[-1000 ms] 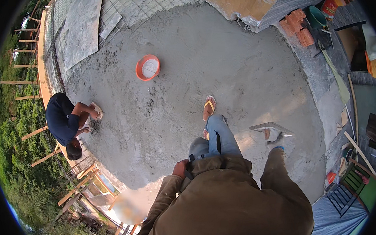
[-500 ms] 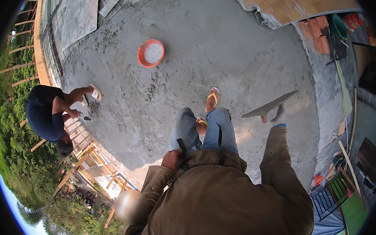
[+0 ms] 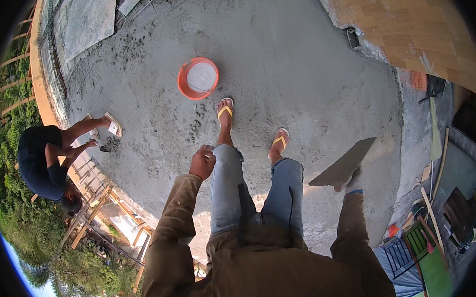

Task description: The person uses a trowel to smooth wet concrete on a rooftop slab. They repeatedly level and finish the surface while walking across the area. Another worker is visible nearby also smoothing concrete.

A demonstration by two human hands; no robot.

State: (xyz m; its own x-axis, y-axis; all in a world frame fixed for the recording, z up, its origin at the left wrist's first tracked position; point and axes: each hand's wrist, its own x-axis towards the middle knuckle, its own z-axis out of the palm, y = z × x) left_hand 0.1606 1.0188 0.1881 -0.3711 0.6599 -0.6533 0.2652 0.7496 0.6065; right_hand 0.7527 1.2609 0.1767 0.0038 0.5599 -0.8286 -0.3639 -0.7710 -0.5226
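In my right hand, low on the right, is the grip of a large concrete float. Its long grey tapered blade is tilted and points up to the right; most of the grip is hidden. My left hand has its fingers curled in, next to my left knee, with nothing visible in it. Ahead of my feet an orange bucket with pale grey-white contents stands on the wet concrete.
At the left edge a co-worker bends over with a small trowel. Bare mesh and a grey sheet lie at the far left. Tan tiled flooring borders the far right. Poles and a folded green-and-blue frame clutter the right side.
I have stepped forward, and my left foot is now near the bucket. My left hand has moved from my waist out to my knee. The float has tipped, showing more of its blade.
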